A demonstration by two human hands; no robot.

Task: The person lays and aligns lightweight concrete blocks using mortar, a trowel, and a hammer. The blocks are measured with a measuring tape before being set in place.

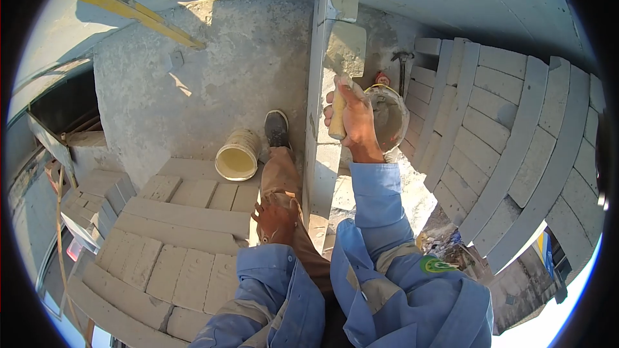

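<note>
My right hand (354, 116) is closed around the wooden handle of a trowel (337, 119). Its far end lies over the narrow block wall (318, 71), where the blade is hard to tell from the mortar-grey surface. Just right of that hand stands a bucket (404, 122) with grey wet mortar inside, partly covered by my wrist. My left hand (277, 221) rests on my bent knee, fingers spread over the brown trouser leg (279, 177), holding nothing.
Stacked pale blocks (496, 103) rise on the right, with more blocks (187, 264) at lower left. A cream bucket (237, 158) lies tilted near my shoe (276, 129). A hammer (402, 67) is beyond the mortar bucket. A yellow beam (129, 8) slants across the upper left.
</note>
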